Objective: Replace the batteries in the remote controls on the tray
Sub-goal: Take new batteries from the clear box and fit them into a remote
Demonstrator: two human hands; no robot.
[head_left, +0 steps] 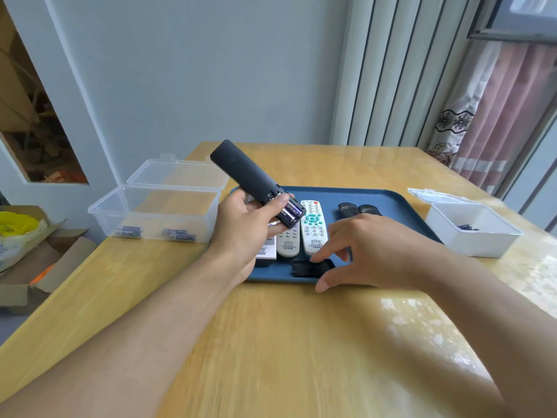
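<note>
Head view, nearest first: right hand (370, 251), fingers spread and loosely bent, fingertips on a flat black battery cover (313, 268) lying at the front edge of the blue plastic tray (401, 206). Left hand (250, 224) grips a slim matte black remote (250, 179) raised above the tray, back side up, its open compartment showing two batteries (291, 213). Behind, white button remotes (313, 227) lie flat. Clear lidded box (156, 206) left holds spare batteries (129, 231); white box (473, 230) right, on wooden table (286, 342)
</note>
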